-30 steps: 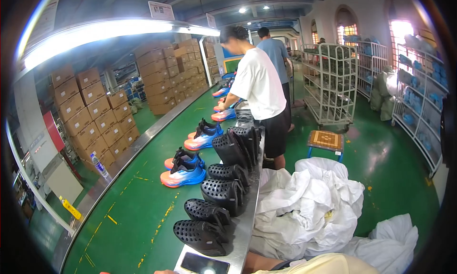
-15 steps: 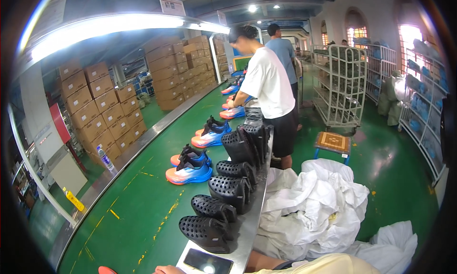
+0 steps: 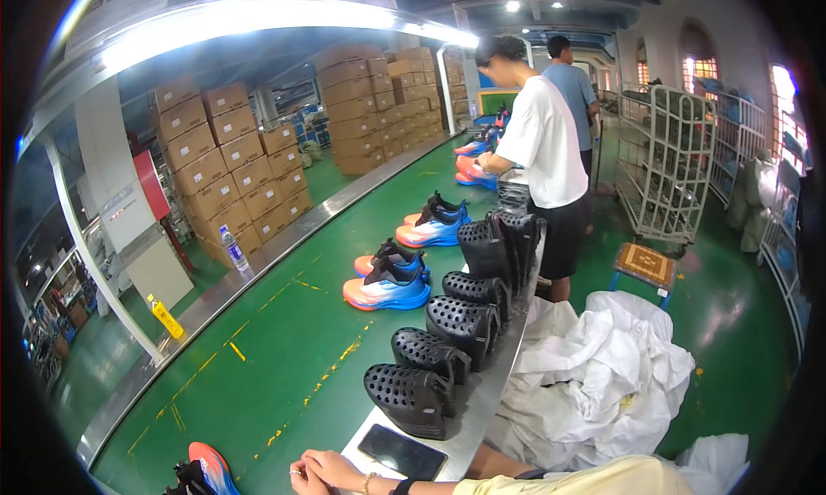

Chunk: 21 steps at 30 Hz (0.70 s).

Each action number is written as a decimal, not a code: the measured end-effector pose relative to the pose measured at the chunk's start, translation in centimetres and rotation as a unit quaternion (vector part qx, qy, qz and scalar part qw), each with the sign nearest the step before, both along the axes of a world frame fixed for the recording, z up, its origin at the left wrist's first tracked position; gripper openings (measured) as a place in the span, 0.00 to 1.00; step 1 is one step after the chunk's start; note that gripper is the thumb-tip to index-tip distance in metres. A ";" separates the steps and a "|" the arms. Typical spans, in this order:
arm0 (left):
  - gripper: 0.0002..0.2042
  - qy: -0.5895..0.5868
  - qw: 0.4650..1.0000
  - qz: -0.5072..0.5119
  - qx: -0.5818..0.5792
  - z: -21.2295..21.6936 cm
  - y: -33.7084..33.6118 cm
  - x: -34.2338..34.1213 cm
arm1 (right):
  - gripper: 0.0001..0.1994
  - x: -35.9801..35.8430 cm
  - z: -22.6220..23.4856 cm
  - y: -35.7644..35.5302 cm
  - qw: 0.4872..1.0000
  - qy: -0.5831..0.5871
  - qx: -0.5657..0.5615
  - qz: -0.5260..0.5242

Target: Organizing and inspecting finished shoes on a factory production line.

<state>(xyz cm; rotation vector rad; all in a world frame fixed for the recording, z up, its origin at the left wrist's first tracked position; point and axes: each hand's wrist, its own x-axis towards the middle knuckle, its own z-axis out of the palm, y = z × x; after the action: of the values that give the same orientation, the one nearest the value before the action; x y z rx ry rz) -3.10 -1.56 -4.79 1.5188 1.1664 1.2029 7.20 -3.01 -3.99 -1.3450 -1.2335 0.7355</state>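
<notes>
At the lower edge, my right hand (image 3: 337, 469) is folded over my left hand (image 3: 306, 481), fingers closed and pressed together, with nothing seen in them. A bracelet sits on the right wrist, and the yellow-sleeved forearm enters from the lower right. Just right of the hands lies a phone (image 3: 402, 452) with a dark screen, on the bench's metal edge. Beyond it stands a row of black shoe-shaped pieces with round holes (image 3: 409, 400). Left of the hands a running shoe (image 3: 212, 467) is cut off by the lower edge. Blue-and-orange running shoes (image 3: 389, 287) stand further up the green surface.
A person in white (image 3: 551, 142) handles shoes farther along the bench; another stands behind. White cloth (image 3: 594, 375) is heaped on the floor at right, beside a stool (image 3: 645, 265). Bottles (image 3: 232, 247) stand along the far rail. Carton stacks (image 3: 206, 155) and wheeled racks (image 3: 667, 164) stand beyond.
The view has shifted, so the bench and its shoes sit further right and lower-left parts show more. My folded hands have come into fuller view, as has the shoe at lower left.
</notes>
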 end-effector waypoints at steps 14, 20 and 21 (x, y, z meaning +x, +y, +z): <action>0.03 -0.022 0.998 0.056 0.008 -1.5 1.1 -0.3 | 0.12 -0.8 -1.4 1.1 1.000 0.014 0.003 0.017; 0.06 0.024 0.997 0.080 0.000 1.0 -0.2 -0.8 | 0.12 -1.5 -0.2 0.6 0.999 0.026 0.021 0.015; 0.06 0.056 0.995 0.084 0.021 1.8 -0.6 -0.4 | 0.12 -1.2 0.0 0.5 0.999 0.034 0.023 0.012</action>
<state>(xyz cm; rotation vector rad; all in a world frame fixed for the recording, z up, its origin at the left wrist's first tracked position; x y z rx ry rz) -3.48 -2.16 -3.00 1.5608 1.3732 1.2733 5.97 -2.54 -4.00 -1.2601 -1.2066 0.7590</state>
